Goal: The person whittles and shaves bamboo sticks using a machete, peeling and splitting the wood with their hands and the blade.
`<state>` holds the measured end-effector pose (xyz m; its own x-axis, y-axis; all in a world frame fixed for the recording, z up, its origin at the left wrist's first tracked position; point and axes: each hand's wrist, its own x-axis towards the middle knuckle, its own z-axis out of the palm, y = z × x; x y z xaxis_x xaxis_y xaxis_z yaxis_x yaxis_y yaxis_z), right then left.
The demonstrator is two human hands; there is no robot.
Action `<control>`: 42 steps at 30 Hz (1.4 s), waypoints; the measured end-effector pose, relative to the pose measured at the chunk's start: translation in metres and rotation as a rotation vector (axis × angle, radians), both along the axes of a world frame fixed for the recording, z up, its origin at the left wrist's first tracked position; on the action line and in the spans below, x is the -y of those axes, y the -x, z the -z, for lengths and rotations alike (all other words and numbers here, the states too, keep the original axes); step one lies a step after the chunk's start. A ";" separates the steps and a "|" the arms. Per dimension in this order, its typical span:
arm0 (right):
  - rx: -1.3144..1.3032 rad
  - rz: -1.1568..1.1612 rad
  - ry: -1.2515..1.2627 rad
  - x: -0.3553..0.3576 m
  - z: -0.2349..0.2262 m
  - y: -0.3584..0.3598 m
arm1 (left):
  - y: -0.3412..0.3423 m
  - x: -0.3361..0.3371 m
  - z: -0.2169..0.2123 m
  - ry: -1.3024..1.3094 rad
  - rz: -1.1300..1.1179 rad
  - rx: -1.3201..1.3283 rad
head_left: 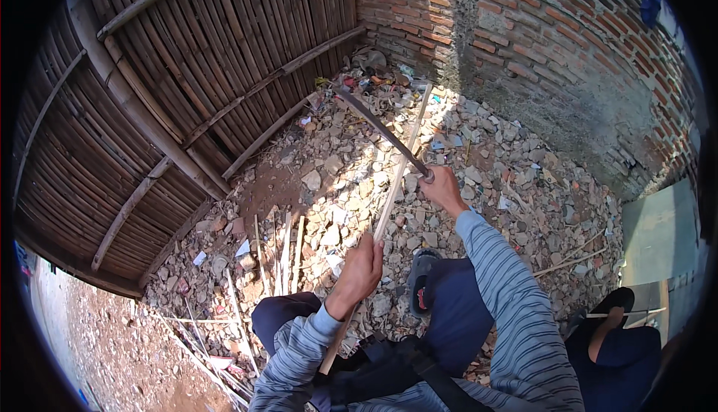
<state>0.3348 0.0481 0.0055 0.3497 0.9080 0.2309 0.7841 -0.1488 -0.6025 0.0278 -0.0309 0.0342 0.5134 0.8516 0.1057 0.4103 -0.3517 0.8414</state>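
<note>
My left hand (362,268) grips a long pale bamboo strip (404,159) that runs from my lap up and away toward the brick wall. My right hand (441,188) holds the handle of a long dark curved blade (378,125), which crosses over the strip near its upper half. The blade tip points up-left toward the bamboo fence. Both sleeves are grey with stripes. I am sitting with my knees in dark blue trousers, one foot in a sandal (420,280) on the rubble.
Rubble and broken stone (336,180) cover the ground. A woven bamboo fence (172,105) stands at the left, a brick wall (538,45) at the right. Several cut bamboo slivers (286,251) lie at the left. Another person's foot (609,315) is at lower right.
</note>
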 end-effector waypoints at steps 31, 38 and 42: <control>0.119 -0.301 -0.117 0.015 -0.018 0.039 | 0.003 -0.017 -0.002 0.046 -0.043 0.078; 0.138 -0.380 -0.111 0.017 -0.026 0.058 | 0.005 -0.021 -0.002 0.008 -0.088 0.066; 0.117 -0.223 -0.106 0.002 -0.017 0.046 | 0.010 -0.015 -0.006 0.026 -0.106 0.028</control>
<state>0.2891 0.0459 0.0223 0.1097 0.9281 0.3557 0.8554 0.0940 -0.5093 0.0181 -0.0158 0.0400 0.4178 0.9034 0.0959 0.4200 -0.2857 0.8613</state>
